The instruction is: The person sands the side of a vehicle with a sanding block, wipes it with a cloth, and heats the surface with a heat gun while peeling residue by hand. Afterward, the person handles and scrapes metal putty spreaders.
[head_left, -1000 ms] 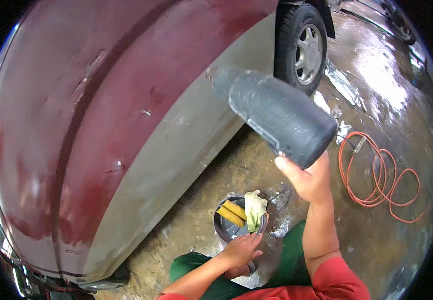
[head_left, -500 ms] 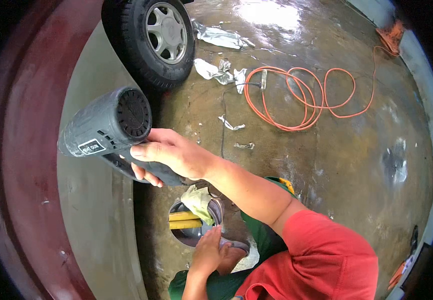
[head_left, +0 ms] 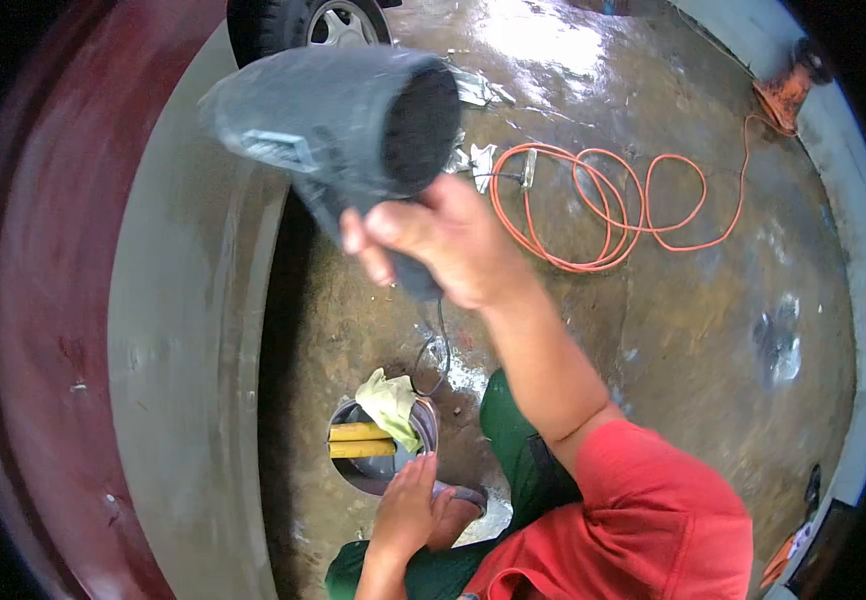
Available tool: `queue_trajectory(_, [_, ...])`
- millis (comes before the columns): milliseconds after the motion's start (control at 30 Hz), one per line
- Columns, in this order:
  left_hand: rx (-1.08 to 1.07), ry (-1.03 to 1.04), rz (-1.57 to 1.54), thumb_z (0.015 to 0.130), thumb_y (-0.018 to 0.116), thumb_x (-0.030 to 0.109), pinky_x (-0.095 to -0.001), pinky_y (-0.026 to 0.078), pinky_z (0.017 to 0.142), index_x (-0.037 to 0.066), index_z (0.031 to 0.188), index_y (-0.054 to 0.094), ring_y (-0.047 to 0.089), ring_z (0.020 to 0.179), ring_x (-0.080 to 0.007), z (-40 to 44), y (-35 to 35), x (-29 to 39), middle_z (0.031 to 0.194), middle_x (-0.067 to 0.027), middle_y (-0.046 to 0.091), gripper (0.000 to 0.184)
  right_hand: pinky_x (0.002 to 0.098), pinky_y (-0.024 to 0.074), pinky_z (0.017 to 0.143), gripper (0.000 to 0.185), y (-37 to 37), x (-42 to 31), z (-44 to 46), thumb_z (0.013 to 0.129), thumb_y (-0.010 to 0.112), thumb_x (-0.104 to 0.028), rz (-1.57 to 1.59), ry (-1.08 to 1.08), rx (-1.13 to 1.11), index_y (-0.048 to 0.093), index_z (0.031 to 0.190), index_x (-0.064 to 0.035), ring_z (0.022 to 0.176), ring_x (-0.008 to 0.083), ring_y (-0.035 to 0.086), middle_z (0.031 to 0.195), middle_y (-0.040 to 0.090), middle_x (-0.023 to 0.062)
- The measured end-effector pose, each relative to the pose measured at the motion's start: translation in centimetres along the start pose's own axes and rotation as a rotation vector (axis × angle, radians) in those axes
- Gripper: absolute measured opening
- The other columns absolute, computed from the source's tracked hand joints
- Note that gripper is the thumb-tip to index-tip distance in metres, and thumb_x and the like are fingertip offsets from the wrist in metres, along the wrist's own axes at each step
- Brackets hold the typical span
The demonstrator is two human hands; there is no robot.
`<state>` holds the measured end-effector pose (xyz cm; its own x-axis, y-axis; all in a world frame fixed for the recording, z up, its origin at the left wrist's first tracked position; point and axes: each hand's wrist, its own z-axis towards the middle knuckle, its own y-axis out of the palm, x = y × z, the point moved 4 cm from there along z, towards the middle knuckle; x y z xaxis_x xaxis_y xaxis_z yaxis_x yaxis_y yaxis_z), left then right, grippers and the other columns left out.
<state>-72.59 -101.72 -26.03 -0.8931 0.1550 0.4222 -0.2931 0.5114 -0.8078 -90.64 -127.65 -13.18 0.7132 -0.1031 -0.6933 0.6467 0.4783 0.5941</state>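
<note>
In the head view, we held the gun-shaped tool (head_left: pixel 328 115) up before the lower car panel (head_left: pixel 183 300), nozzle end toward it; we could not tell whether they touched. The fingers of the right hand (head_left: pixel 443 235) were closed around the handle, from which the black cord (head_left: pixel 444 345) hung. The fingers of the left hand (head_left: pixel 408 510) were extended and held nothing visible, near the round container (head_left: pixel 365 471) with its yellow blocks (head_left: pixel 361 431) and pale cloth (head_left: pixel 388 405). We judged the step in hand to be positioning the tool; the next move called for a firm grip, steady nozzle direction and free cord.
</note>
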Motion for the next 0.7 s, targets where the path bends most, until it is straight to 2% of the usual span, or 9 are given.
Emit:
queue_trajectory(67, [0.014,0.008,-0.017,0.094,0.064,0.033,-0.0456,0.039,0.111,-0.004,0.14,0.047,0.05,0.13,-0.0413,-0.7,0.1,-0.6,0.141,-0.0252,0.052,0.062,0.0258,0.0493,0.059,0.031,-1.8,-4.3,-1.6,0.094,0.07,-0.027,-0.434,0.022,0.128,0.061,0.106,-0.0008,0.065,0.0086,0.058,0.083,0.065,0.0034])
queue_trajectory(133, [0.035,0.003,0.01,0.093,0.064,0.033,-0.0458,0.04,0.11,-0.004,0.14,0.047,0.051,0.13,-0.0416,-1.6,-0.1,-0.7,0.14,-0.025,0.053,0.062,0.0221,0.0454,0.058,0.041,-3.6,-8.3,-4.3,0.092,0.07,-0.032,-0.82,0.118,0.204,0.062,0.119,-0.0028,0.068,0.0058,0.056,0.083,0.062,-0.002])
queue_trajectory(233, [0.056,0.019,-0.018,0.093,0.065,0.034,-0.0457,0.04,0.11,-0.005,0.139,0.048,0.051,0.13,-0.0417,-2.3,-0.9,-0.4,0.14,-0.0246,0.054,0.063,0.0376,0.0494,0.089,0.057,-8.6,-10.7,-9.0,0.092,0.068,-0.024,-1.307,0.304,0.28,0.05,0.137,0.0038,0.105,0.0262,0.063,0.111,0.065,0.0185])
queue_trajectory(300, [0.049,0.033,-0.037,0.093,0.065,0.034,-0.0456,0.04,0.11,-0.005,0.139,0.048,0.05,0.13,-0.0417,-2.4,-0.9,-0.6,0.14,-0.0245,0.054,0.063,0.0416,0.0463,0.098,0.062,-11.8,-9.1,-12.4,0.091,0.068,-0.022,-1.477,0.357,0.275,0.046,0.142,0.0032,0.117,0.0333,0.06,0.12,0.061,0.0254])
queue_trajectory(367, [0.055,0.039,-0.036,0.093,0.065,0.034,-0.0454,0.04,0.111,-0.005,0.138,0.049,0.05,0.13,-0.0417,-2.2,-0.9,-1.0,0.14,-0.0245,0.053,0.063,0.0436,0.0483,0.095,0.068,-18.2,-3.8,-16.9,0.088,0.07,-0.021,-1.713,0.283,0.151,0.041,0.146,-0.0005,0.115,0.0402,0.059,0.122,0.059,0.0267])
queue_trajectory(433, [0.038,-0.008,0.005,0.092,0.065,0.034,-0.0453,0.039,0.111,-0.005,0.138,0.049,0.05,0.131,-0.0417,-1.9,-0.9,-1.4,0.14,-0.0247,0.053,0.063,0.0469,0.0482,0.092,0.071,-23.2,2.0,-21.0,0.087,0.071,-0.019,-1.79,0.521,0.238,0.039,0.148,-0.0039,0.108,0.044,0.059,0.12,0.058,0.0251])
queue_trajectory(500, [0.033,-0.03,0.025,0.092,0.065,0.034,-0.0452,0.039,0.111,-0.005,0.139,0.049,0.05,0.131,-0.0418,-1.5,-1.0,-1.6,0.14,-0.0248,0.053,0.063,0.0471,0.0485,0.088,0.071,-27.8,7.0,-25.1,0.085,0.071,-0.016,-1.921,0.362,0.195,0.04,0.148,-0.006,0.1,0.0404,0.06,0.113,0.058,0.0214])
queue_trajectory(600, [0.018,-0.035,0.016,0.092,0.065,0.034,-0.0452,0.038,0.112,-0.005,0.139,0.048,0.05,0.131,-0.0419,-1.2,-1.0,-1.6,0.141,-0.0249,0.053,0.063,0.0451,0.0475,0.087,0.074,-31.7,10.8,-28.2,0.083,0.074,-0.017,-1.944,0.565,0.198,0.04,0.148,-0.007,0.099,0.0378,0.058,0.108,0.058,0.0189])
queue_trajectory(700, [-0.003,-0.04,0.005,0.093,0.065,0.034,-0.0451,0.038,0.112,-0.005,0.139,0.048,0.049,0.131,-0.0418,-0.7,-1.0,-1.5,0.141,-0.0249,0.053,0.063,0.0433,0.0469,0.089,0.073,-33.6,12.2,-28.9,0.083,0.073,-0.017,-1.985,0.462,0.182,0.041,0.147,-0.0068,0.1,0.0353,0.057,0.106,0.057,0.0165])
